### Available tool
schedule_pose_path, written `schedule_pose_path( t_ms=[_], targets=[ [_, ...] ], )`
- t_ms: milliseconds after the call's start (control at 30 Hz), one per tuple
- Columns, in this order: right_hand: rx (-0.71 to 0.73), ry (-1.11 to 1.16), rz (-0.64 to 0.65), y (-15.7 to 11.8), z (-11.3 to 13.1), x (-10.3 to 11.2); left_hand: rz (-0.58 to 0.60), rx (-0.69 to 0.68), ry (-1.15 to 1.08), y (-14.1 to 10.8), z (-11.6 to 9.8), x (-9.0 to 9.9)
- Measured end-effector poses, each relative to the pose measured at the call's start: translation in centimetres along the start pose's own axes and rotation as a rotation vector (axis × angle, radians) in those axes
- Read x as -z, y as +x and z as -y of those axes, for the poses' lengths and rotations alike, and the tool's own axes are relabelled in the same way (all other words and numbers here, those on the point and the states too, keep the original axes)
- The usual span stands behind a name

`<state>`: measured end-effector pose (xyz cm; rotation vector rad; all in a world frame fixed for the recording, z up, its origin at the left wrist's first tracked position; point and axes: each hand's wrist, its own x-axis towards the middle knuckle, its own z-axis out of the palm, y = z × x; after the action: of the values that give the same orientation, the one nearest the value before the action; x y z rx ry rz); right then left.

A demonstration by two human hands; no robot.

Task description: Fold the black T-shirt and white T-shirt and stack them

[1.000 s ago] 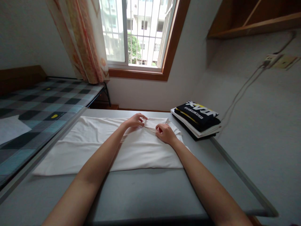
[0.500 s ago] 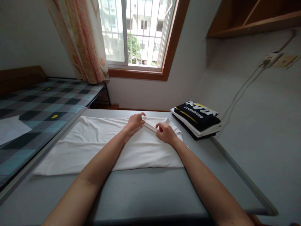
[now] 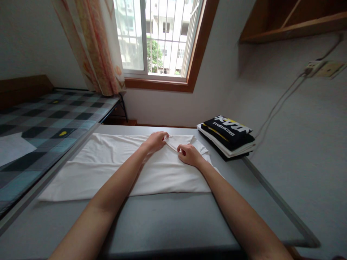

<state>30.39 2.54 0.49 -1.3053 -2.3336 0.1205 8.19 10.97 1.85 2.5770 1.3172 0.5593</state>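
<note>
A white garment [image 3: 168,177] lies folded lengthwise on the grey table [image 3: 173,220], with light wrinkles at its far left part. My left hand [image 3: 157,140] is closed on a folded edge of it, near the garment's far side. Just to the right and a little nearer, my right hand [image 3: 189,154] pinches the same edge with curled fingers. A short strip of that edge runs between the two hands. Both forearms reach across the cloth from the near side.
A stack of folded black and white clothes [image 3: 227,137] sits at the table's far right. On the left is a bed with a checked mat [image 3: 81,115] and white paper [image 3: 16,148]. A wall and cables [image 3: 276,104] are at the right.
My right hand has shifted slightly left. The edge between the hands now lies lower and flatter on the garment, and my left fingers are closer to the cloth.
</note>
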Motion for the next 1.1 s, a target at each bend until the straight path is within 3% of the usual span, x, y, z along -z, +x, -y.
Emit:
schedule_pose_path(
  t_ms=[200,333,500,667,833,1100],
  targets=[
    [-0.017,0.025,-0.015,0.0,0.2,0.0,0.140,0.006,-0.052,0.3,-0.4,1.4],
    [-0.029,-0.034,-0.078,0.2,0.0,-0.1,0.048,0.027,-0.050,0.6,-0.4,1.4],
    [-0.070,-0.131,-0.175,0.4,-0.6,-0.3,0.003,0.045,0.063,0.5,-0.2,0.1],
    [-0.216,-0.240,-0.017,0.2,-0.7,-0.6,-0.060,-0.014,0.104,0.1,-0.3,-1.0],
    [-0.351,-0.305,0.178,0.3,-0.5,-0.4,-0.059,0.015,0.141,0.0,-0.7,-1.4],
    [-0.447,-0.299,0.279,0.5,-0.2,-0.2,-0.019,0.008,0.167,-0.3,-1.1,-2.4]
  ],
)
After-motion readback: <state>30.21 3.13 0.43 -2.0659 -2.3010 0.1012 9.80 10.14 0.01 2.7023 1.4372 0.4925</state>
